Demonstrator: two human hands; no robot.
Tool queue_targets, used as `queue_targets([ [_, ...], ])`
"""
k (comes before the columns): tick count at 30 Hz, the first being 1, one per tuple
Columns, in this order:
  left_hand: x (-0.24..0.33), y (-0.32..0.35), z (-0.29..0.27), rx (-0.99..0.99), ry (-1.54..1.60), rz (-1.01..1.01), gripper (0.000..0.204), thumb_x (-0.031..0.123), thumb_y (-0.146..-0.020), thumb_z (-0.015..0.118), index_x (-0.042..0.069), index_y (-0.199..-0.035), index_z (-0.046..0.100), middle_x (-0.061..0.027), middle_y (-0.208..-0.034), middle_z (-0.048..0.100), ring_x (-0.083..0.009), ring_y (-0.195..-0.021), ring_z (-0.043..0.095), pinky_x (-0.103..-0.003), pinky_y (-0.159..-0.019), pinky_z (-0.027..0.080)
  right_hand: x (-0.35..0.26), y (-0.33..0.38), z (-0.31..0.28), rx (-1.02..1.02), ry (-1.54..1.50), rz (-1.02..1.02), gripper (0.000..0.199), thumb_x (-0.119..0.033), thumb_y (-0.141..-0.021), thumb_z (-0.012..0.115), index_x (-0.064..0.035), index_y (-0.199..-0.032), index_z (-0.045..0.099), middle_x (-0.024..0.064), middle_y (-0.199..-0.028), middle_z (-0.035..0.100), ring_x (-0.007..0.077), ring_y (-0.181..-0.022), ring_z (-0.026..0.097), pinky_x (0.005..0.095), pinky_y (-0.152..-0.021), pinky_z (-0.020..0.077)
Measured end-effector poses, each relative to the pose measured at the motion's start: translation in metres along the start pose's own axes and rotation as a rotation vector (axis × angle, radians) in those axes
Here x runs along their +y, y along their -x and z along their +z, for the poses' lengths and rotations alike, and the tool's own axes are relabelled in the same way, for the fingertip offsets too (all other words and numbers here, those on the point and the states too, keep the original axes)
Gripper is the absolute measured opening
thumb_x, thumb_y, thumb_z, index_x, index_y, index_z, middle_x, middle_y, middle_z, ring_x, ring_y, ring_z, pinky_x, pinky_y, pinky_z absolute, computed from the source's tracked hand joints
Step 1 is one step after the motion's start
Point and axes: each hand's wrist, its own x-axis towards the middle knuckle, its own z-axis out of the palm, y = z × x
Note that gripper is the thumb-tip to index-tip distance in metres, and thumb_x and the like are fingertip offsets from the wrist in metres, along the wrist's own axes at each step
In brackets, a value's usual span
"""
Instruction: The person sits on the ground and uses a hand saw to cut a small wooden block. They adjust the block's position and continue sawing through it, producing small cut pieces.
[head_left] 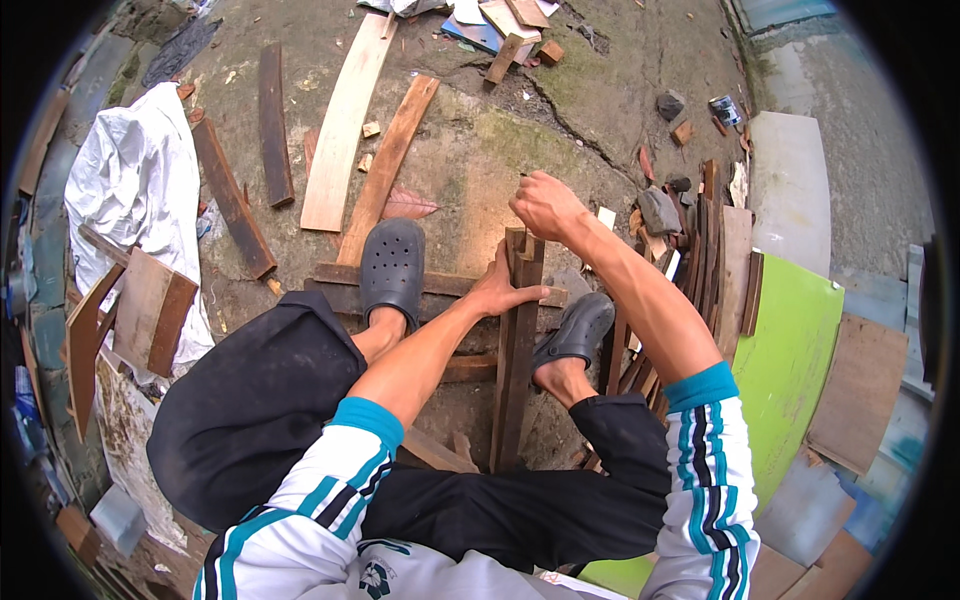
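A dark wooden beam (517,370) stretches from between my legs toward my feet, its far end cut with a notch. My left hand (497,287) grips it near that end, thumb laid across the top and fingers down the left side. My right hand (548,207) is closed in a fist just beyond the notched end. A small dark tip shows above the fist and a slim piece below it; what it holds is mostly hidden. Under the beam, a crosswise wooden strip (440,283) lies by my clogs.
Loose planks, among them a pale board (345,130) and a brown plank (390,165), lie ahead on the cracked concrete. A white sack (135,190) is at the left. Stacked wood strips (710,240) and a green panel (785,350) line the right, near a small can (725,110).
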Motion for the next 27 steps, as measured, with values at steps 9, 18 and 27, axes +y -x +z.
queue_targets([
  [9,-0.005,0.001,0.002,0.023,-0.005,-0.021,0.149,0.074,-0.065,0.080,-0.005,-0.157,-0.007,-0.0387,-0.153,0.027,-0.0489,-0.145,0.033,-0.050,-0.120,0.031,0.013,0.014,-0.031,0.033,-0.320,0.193,0.013,-0.008,-0.083,0.066,-0.0096,-0.089,0.077,0.0169,-0.084,0.074,0.0375,-0.083,0.072,0.0471,-0.076,0.0582],
  [18,-0.006,-0.001,0.004,0.029,0.050,0.028,0.145,0.072,-0.065,0.082,-0.004,-0.157,-0.001,-0.0367,-0.152,0.031,-0.0474,-0.142,0.038,-0.051,-0.118,0.034,-0.029,0.018,-0.007,-0.015,-0.141,0.000,0.008,-0.011,-0.077,0.068,-0.0072,-0.079,0.076,0.0069,-0.094,0.074,0.0244,-0.104,0.066,0.0389,-0.089,0.0535],
  [27,0.000,0.000,0.002,0.008,0.084,0.036,0.145,0.071,-0.064,0.082,-0.003,-0.157,0.000,-0.0356,-0.152,0.033,-0.0465,-0.143,0.038,-0.050,-0.118,0.035,-0.035,0.008,0.006,-0.199,-0.167,0.159,0.013,-0.014,-0.081,0.067,-0.0074,-0.084,0.078,0.0112,-0.094,0.076,0.0279,-0.106,0.067,0.0382,-0.091,0.0554],
])
